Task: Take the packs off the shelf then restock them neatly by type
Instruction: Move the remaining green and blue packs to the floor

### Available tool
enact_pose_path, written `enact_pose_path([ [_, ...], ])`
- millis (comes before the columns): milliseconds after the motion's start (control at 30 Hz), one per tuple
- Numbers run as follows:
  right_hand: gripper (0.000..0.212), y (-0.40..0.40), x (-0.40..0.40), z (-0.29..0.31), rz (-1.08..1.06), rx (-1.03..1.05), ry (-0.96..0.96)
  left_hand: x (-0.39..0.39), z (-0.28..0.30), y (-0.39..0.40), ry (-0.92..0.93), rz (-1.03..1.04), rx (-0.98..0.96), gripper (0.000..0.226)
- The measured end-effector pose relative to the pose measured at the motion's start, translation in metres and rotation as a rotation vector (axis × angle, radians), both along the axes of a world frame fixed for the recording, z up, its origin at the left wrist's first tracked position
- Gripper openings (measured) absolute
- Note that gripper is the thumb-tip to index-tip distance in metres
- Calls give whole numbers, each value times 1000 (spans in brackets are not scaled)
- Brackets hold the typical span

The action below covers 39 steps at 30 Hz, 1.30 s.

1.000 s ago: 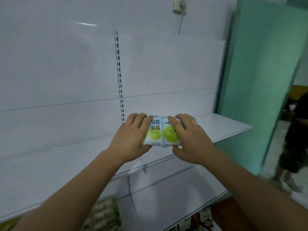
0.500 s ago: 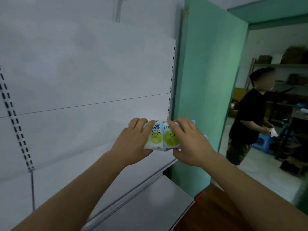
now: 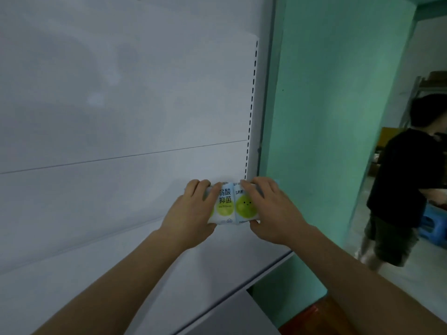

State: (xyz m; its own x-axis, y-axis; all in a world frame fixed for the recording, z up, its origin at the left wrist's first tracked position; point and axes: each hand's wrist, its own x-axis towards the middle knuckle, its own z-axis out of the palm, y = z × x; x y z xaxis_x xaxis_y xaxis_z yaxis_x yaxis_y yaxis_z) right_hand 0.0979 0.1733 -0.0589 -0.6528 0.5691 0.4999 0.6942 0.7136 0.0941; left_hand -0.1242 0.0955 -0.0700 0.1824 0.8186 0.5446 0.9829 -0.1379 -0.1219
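A white metal shelf with a bare white back panel runs to a mint-green wall. Over its far end, two soft white packs with green smiley discs sit side by side, clamped between both hands: the left hand wraps fingers over the top, thumb beneath, and the right hand mirrors it. The packs look lifted (contact with the shelf cannot be told). Judging from the bare shelf, clearing seems nearly done, and restocking by type remains.
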Motion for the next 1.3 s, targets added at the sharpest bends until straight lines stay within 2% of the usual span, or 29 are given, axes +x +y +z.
enact_pose_path([
  [167,88,74,-5,-12,189,2,-30,8,-16,40,-28,180,-4,91],
  [400,91,138,-18,-27,339,-46,-37,22,-33,74,-56,384,-64,90],
  [600,78,166,-38,-39,324,39,-25,12,-40,90,-45,491,-26,87],
  [1000,85,180,-51,-37,299,-13,-97,1,-37,98,-5,529,-51,82],
  [1300,91,181,-48,-37,256,-1,-134,13,-35,98,8,651,-101,87],
])
